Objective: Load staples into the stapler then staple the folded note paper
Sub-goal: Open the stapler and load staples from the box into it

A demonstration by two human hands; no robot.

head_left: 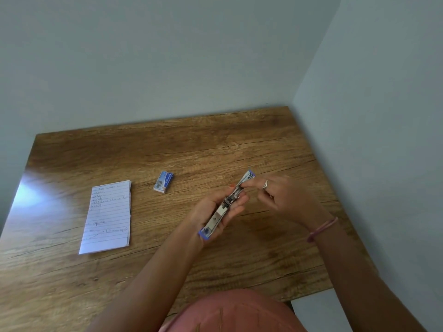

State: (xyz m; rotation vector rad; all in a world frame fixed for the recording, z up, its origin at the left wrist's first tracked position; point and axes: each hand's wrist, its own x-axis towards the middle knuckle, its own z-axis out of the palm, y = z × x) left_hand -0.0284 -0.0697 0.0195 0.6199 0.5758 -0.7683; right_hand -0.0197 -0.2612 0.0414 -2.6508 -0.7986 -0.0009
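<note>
From the head camera, a wooden counter fills the middle of the view, pushed into a corner between two pale walls.

Above the counter's right-centre, the person holds a stapler swung fully open, so that its metal body makes one long diagonal strip from near-left to far-right, with blue plastic at both ends. The left hand cradles the near half from below, its fingers curled up round the metal and its thumb on the left side. The far half sticks out beyond the fingers towards the far right. The right hand comes in from the right with its fingers bent, and its fingertips pinch at the far half of the stapler, just past the hinge. Whether a strip of staples lies between those fingertips is too small to tell. This hand wears a ring, and a pink band circles its wrist.

The staple box, small and blue-and-white, lies on the counter left of the hands and apart from them. Farther left lies the folded note paper, lined and handwritten, flat on the wood, with a bright glare patch beside it.

At the near edge, pink clothing shows between the forearms.
</note>
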